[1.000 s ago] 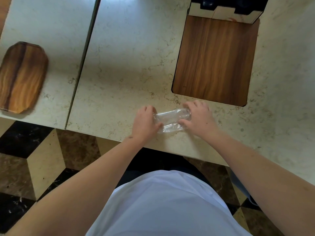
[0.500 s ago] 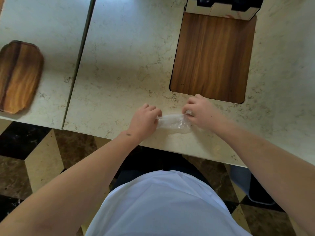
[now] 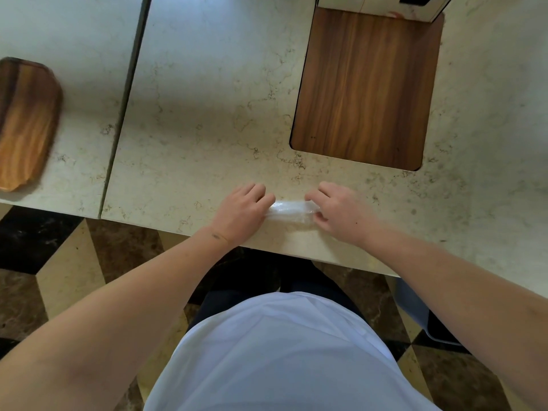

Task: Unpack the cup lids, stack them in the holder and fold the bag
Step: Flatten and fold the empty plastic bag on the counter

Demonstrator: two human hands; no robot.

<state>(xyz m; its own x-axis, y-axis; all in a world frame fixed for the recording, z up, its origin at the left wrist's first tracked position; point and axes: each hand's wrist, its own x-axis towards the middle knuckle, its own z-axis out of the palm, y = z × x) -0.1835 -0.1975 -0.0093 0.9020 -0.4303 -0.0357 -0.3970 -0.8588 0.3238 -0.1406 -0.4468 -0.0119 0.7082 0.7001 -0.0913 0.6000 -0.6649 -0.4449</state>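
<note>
A clear plastic bag point(image 3: 289, 211), folded into a narrow flat strip, lies on the marble counter point(image 3: 207, 120) near its front edge. My left hand point(image 3: 243, 213) pinches the strip's left end with curled fingers. My right hand point(image 3: 338, 212) grips its right end. The white and black holder point(image 3: 382, 5) shows only partly at the top edge, at the back of a wooden board point(image 3: 364, 87). No cup lids can be made out.
A dark-grained wooden tray point(image 3: 25, 123) lies on the neighbouring counter at the left, past a seam point(image 3: 124, 108) between the two tops. The counter's front edge runs just below my hands, with tiled floor underneath.
The bag has gone from a looser, bulkier roll to a thinner, flatter strip. Both hands have shifted slightly towards the counter's front edge and stay on its ends.
</note>
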